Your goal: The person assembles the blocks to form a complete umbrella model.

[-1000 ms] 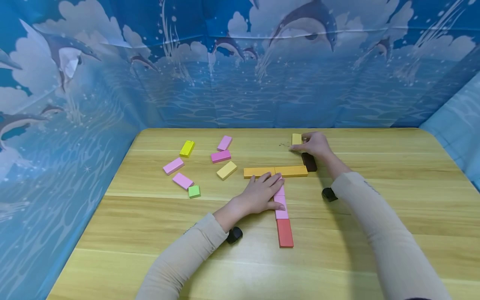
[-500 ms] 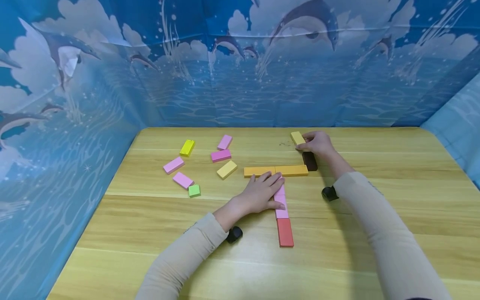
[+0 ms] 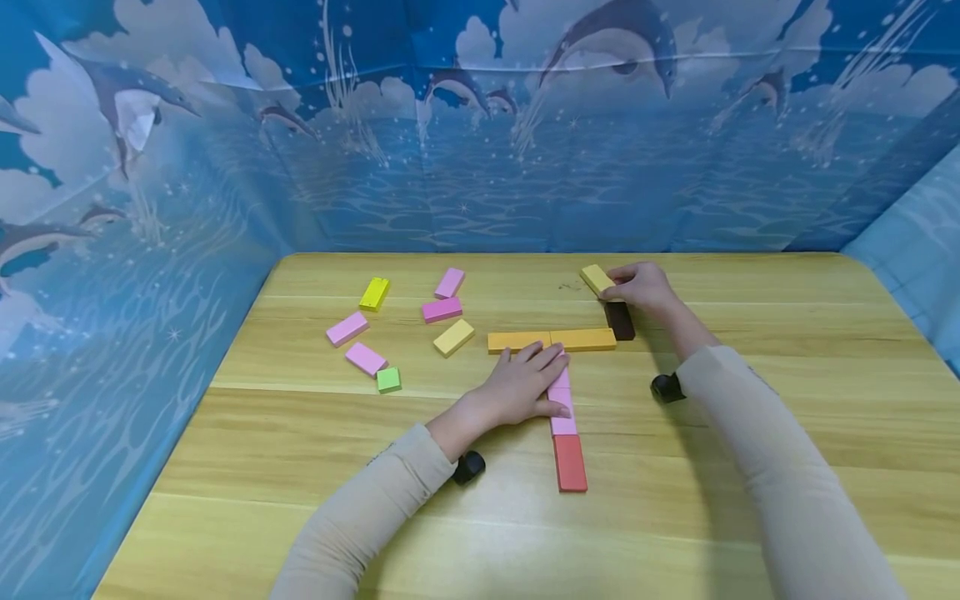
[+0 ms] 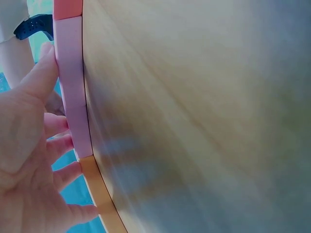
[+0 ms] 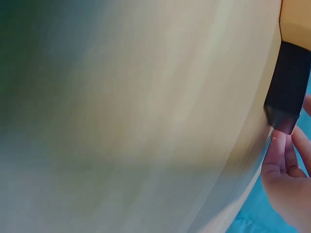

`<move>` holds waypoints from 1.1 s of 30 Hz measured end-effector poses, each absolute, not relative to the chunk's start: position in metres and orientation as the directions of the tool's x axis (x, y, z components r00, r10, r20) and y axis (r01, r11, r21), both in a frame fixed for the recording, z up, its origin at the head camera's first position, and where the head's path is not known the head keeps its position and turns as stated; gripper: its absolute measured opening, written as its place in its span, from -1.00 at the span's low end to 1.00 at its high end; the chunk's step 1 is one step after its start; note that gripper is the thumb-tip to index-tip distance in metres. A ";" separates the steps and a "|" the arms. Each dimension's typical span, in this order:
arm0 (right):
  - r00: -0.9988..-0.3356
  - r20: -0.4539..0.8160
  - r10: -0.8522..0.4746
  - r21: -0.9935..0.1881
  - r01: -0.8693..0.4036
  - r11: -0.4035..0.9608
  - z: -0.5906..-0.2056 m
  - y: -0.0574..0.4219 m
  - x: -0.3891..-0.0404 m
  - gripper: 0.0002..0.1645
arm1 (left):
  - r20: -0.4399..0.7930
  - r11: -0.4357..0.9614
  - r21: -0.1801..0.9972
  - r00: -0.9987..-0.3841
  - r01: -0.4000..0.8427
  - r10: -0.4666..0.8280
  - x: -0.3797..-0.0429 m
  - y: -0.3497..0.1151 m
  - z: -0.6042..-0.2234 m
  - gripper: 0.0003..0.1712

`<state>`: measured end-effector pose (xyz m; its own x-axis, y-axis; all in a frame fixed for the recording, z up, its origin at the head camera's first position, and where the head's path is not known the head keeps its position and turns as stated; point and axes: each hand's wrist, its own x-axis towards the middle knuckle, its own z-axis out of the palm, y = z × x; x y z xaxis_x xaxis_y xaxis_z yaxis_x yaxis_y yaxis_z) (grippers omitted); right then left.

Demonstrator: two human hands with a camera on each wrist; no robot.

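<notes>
"What does the right hand (image 3: 642,289) pinch?"
"A yellow block (image 3: 595,278), by its near end, on the far side, just past the black block (image 3: 619,322)."
"And the left hand (image 3: 517,390)?"
"It is nearer, with fingers spread, touching pink blocks (image 3: 564,426) and orange blocks (image 3: 585,340) on the tabletop (image 3: 450,542)."

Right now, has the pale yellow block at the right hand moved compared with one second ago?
Yes: the pale yellow block at the right hand has turned, its near end swinging right, toward the unmoved dark brown block.
</notes>
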<state>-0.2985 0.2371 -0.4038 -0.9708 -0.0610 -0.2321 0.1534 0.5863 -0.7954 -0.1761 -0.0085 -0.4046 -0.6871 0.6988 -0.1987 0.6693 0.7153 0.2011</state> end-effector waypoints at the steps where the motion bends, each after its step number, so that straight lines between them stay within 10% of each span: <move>1: -0.970 -0.237 -0.062 -0.802 0.159 0.577 -0.403 0.237 -0.298 -0.34 | -0.198 0.715 0.201 -0.687 0.670 0.699 -0.176 -0.009 -0.405 -0.09; 33: -0.968 -0.233 -0.092 -0.815 0.143 0.562 -0.407 0.233 -0.295 -0.40 | -0.184 0.711 0.194 -0.687 0.676 0.703 -0.176 -0.009 -0.406 -0.10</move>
<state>-0.2946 0.2330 -0.4068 -0.9683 -0.0915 -0.2326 0.1425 0.5622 -0.8146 -0.1760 -0.0093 -0.4061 -0.6865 0.7034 -0.1843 0.6761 0.7108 0.1940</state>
